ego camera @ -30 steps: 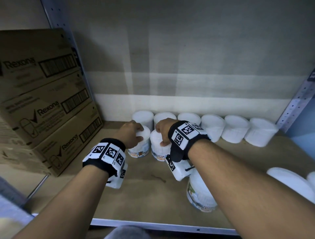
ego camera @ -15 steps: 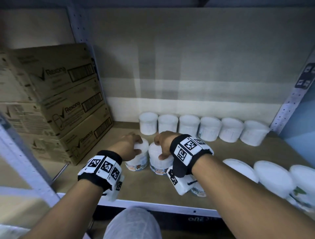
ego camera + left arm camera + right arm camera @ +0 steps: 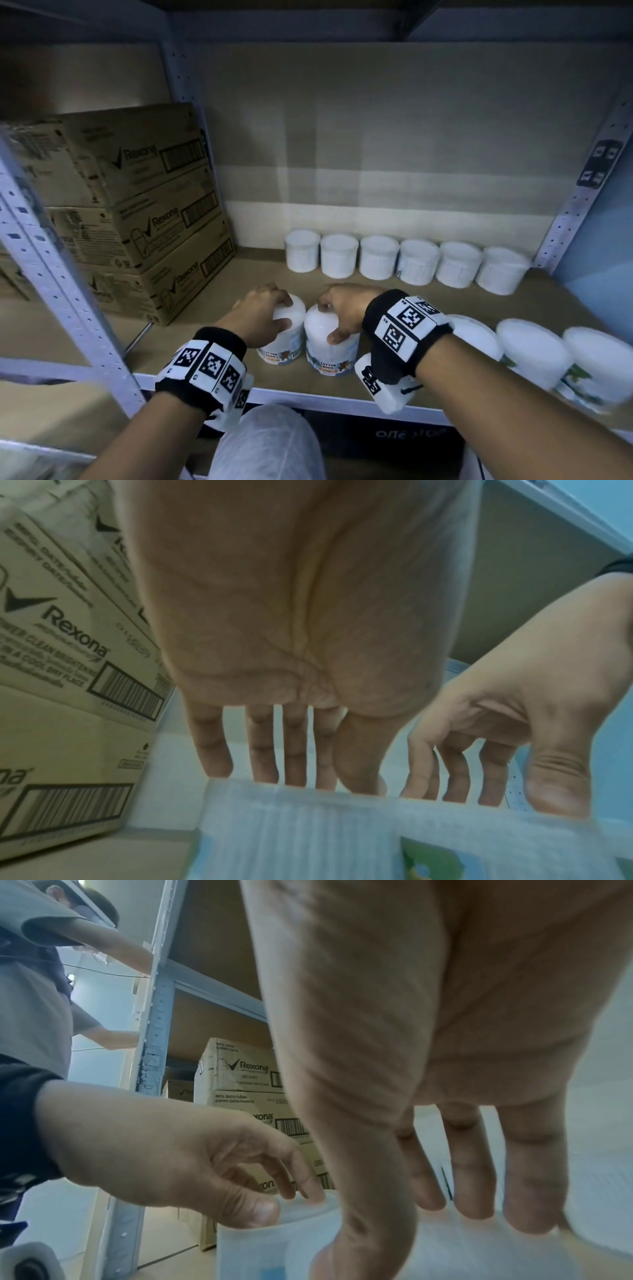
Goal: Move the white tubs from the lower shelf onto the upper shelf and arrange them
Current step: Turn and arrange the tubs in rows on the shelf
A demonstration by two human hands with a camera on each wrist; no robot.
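White plastic fills both grips: the left hand (image 3: pixel 262 313) curls its fingers over the top of one tub (image 3: pixel 286 334), thumb on the near side, and the right hand (image 3: pixel 342 308) clamps the same way on the tub beside it (image 3: pixel 329 344), so each hand is closed on its own tub. The two tubs stand upright and touching, their "Cotton Buds" labels facing out, on the brown shelf board (image 3: pixel 205 329) near its front edge. Compared with a second ago, both tubs sit further forward: then they were close to the back row, and now a clear strip of bare board lies between them and that row (image 3: pixel 404 262) of six tubs along the back wall. That suggests the pair is being drawn toward the front rail, most likely to start a second row or to be squared up there. More tubs (image 3: pixel 534 349) stand along the front to the right, just beside the right wrist, so the front line seems partly laid. Stacked Rexona cartons (image 3: pixel 150 219) close off the left side. Whether the tubs' bases rest on the board or are lifted slightly I cannot tell.
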